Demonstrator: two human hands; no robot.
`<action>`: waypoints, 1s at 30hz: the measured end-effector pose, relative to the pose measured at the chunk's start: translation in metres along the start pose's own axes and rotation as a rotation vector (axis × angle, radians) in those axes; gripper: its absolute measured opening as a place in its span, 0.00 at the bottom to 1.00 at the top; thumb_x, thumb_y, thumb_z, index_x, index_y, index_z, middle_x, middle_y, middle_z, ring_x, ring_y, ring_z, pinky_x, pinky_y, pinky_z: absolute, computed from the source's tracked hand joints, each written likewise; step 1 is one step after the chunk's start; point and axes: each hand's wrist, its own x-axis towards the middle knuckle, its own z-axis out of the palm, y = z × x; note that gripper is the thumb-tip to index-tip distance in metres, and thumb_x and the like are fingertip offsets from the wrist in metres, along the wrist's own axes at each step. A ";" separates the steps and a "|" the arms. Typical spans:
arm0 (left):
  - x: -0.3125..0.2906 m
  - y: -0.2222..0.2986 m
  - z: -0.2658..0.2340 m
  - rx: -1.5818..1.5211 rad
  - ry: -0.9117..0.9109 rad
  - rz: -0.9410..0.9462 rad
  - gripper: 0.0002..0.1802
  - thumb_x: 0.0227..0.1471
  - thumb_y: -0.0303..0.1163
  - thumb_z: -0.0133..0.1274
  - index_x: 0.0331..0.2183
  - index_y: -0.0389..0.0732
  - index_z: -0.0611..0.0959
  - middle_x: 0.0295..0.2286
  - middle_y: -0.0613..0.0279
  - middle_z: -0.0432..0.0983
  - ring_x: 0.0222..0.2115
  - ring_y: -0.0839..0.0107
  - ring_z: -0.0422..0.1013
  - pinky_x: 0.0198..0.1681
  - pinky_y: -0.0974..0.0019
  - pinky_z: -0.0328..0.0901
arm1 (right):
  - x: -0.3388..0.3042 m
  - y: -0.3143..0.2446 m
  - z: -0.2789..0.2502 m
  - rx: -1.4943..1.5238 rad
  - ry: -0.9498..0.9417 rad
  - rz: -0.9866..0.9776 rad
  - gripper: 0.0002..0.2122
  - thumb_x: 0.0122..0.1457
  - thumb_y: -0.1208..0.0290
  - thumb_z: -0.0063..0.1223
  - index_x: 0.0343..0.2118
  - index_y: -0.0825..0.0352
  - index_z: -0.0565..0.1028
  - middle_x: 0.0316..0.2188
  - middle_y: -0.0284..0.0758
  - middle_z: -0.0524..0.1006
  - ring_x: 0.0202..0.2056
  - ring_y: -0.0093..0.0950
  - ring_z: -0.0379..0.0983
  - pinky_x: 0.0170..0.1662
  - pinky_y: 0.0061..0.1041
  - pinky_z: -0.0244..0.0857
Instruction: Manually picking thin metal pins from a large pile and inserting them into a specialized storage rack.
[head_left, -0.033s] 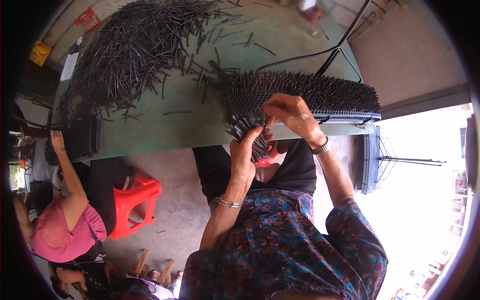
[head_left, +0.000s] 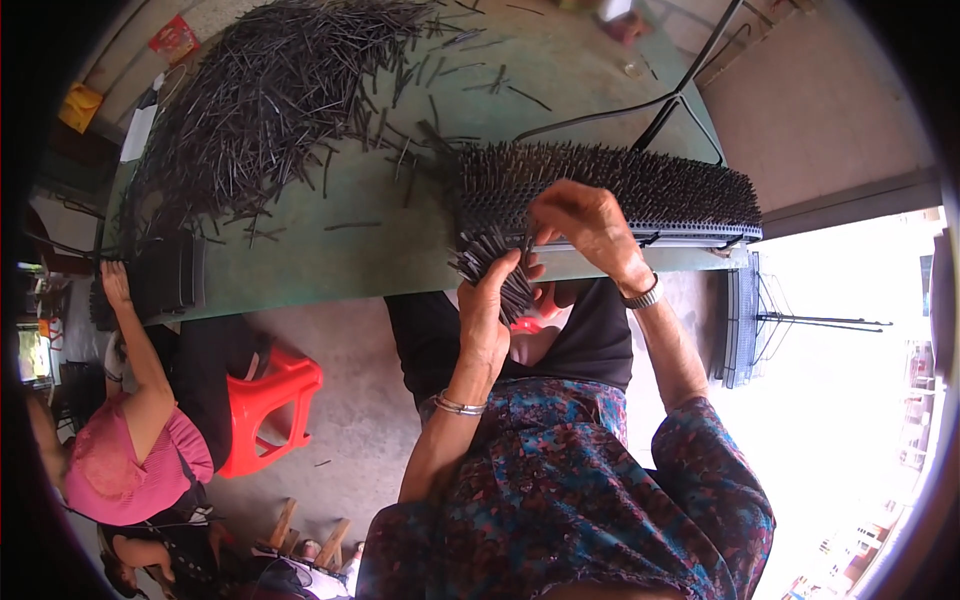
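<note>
A bundle of thin dark strips [head_left: 488,256] is gripped in my left hand [head_left: 484,305], the strip ends fanning out past the thumb. Just above and to the right of it, my right hand [head_left: 598,238] is closed in a pinch at the near left part of a long black perforated rack [head_left: 495,207]. Whatever sits between those fingertips is too small to make out. Dark strips stand upright in close rows over most of the rack, while holes show along its near left side. A large heap of loose dark strips [head_left: 270,110] covers the far left of the green table [head_left: 350,265].
Black metal rods [head_left: 685,95] rise behind the rack. At the table's left end, a co-worker in pink [head_left: 140,450] reaches toward dark flat pieces [head_left: 175,275]. A red plastic stool [head_left: 270,410] stands on the floor between us. Another rack [head_left: 742,320] is beyond the table's right end.
My right hand has shifted very slightly at the rack, its fingers bending a little differently. My left hand and the bundle have barely moved.
</note>
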 end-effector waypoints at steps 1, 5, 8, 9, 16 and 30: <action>0.002 -0.001 -0.001 0.000 0.001 -0.001 0.13 0.51 0.31 0.59 0.37 0.35 0.80 0.30 0.56 0.80 0.30 0.66 0.79 0.27 0.66 0.72 | 0.000 -0.006 -0.002 -0.001 0.119 -0.043 0.06 0.60 0.76 0.53 0.36 0.73 0.76 0.25 0.31 0.78 0.28 0.18 0.76 0.32 0.17 0.69; 0.006 -0.004 -0.006 -0.074 -0.043 -0.064 0.13 0.52 0.33 0.59 0.39 0.36 0.78 0.35 0.52 0.80 0.36 0.59 0.78 0.33 0.60 0.74 | 0.016 -0.007 -0.006 -0.224 0.478 -0.254 0.05 0.61 0.76 0.52 0.36 0.74 0.75 0.26 0.34 0.79 0.28 0.20 0.78 0.33 0.18 0.70; 0.007 -0.008 -0.004 -0.163 -0.077 -0.136 0.14 0.53 0.34 0.58 0.39 0.37 0.78 0.35 0.52 0.80 0.36 0.59 0.78 0.36 0.58 0.75 | 0.031 0.005 -0.006 -0.211 0.510 -0.287 0.06 0.61 0.75 0.52 0.36 0.73 0.75 0.27 0.33 0.79 0.29 0.21 0.79 0.33 0.17 0.70; 0.009 -0.010 -0.006 -0.151 -0.097 -0.150 0.15 0.54 0.35 0.57 0.41 0.37 0.77 0.37 0.51 0.79 0.39 0.57 0.77 0.40 0.55 0.73 | 0.033 0.008 -0.007 -0.198 0.526 -0.312 0.06 0.61 0.75 0.51 0.36 0.72 0.75 0.26 0.33 0.80 0.29 0.21 0.79 0.32 0.17 0.69; 0.004 -0.008 -0.008 -0.062 -0.064 -0.158 0.17 0.55 0.37 0.56 0.44 0.37 0.77 0.34 0.54 0.79 0.35 0.61 0.77 0.41 0.54 0.73 | 0.038 0.009 -0.007 -0.340 0.525 -0.365 0.05 0.61 0.75 0.52 0.36 0.70 0.75 0.24 0.33 0.80 0.28 0.18 0.78 0.30 0.16 0.67; 0.003 -0.009 -0.011 -0.021 -0.068 -0.121 0.12 0.54 0.35 0.57 0.38 0.38 0.80 0.29 0.55 0.80 0.29 0.66 0.77 0.32 0.59 0.74 | 0.042 0.006 -0.019 -0.527 0.442 -0.488 0.04 0.61 0.75 0.51 0.36 0.69 0.76 0.23 0.33 0.81 0.26 0.19 0.77 0.30 0.19 0.67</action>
